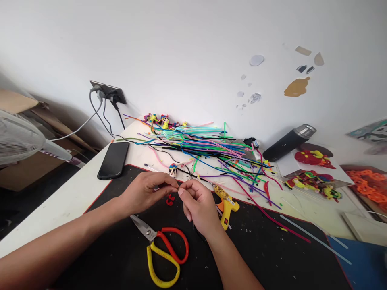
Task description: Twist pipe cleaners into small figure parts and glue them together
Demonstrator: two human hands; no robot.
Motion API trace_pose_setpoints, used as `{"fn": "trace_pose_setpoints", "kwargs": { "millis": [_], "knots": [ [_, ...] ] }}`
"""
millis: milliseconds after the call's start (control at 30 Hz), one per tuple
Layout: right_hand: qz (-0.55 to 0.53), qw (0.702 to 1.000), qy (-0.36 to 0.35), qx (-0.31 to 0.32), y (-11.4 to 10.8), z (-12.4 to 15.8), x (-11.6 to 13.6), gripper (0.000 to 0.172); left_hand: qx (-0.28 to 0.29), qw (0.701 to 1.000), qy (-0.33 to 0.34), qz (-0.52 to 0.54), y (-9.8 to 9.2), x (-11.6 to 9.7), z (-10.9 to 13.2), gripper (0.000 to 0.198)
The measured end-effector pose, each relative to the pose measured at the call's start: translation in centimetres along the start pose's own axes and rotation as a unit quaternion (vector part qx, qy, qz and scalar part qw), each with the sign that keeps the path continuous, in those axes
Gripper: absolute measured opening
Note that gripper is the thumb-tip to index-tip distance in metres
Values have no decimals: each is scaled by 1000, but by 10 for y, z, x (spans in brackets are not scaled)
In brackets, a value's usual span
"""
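My left hand and my right hand meet fingertip to fingertip over the black mat. Both pinch a small thin piece between them, too small to name. A tiny red piece lies on the mat just under the fingers. A small painted figure head sits right behind my left hand. Scissors with a red and a yellow handle lie on the mat near my wrists. A yellow glue gun rests just right of my right hand.
A heap of coloured pipe cleaners covers the back of the white table. A black phone lies at the left, a dark flask at the right. Coloured craft pieces and orange pieces lie far right. A fan stands left.
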State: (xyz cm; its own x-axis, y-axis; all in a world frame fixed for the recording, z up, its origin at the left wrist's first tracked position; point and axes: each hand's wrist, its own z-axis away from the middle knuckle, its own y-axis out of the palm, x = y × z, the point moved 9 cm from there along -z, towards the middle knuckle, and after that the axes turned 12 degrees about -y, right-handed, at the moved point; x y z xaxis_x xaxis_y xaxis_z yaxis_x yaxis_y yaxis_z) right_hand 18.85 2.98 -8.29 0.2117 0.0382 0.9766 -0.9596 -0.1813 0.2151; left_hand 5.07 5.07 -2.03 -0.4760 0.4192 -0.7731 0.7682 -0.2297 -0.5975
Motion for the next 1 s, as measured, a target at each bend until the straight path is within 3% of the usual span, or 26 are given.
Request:
{"fn": "trace_pose_setpoints", "kwargs": {
  "millis": [333,500,700,1000],
  "knots": [
    [3,1000,9,-2,0,0,-1,27,9,1000,11,-20,2,-1,0,15],
    [3,1000,8,5,0,-1,-2,25,-4,999,47,-21,0,-4,3,14],
    [7,1000,16,11,1,0,-2,22,18,996,76,-34,-1,-14,1,17],
    [2,1000,12,5,1,0,-2,24,-17,1000,-2,-2,-2,3,3,15]
  ]
}}
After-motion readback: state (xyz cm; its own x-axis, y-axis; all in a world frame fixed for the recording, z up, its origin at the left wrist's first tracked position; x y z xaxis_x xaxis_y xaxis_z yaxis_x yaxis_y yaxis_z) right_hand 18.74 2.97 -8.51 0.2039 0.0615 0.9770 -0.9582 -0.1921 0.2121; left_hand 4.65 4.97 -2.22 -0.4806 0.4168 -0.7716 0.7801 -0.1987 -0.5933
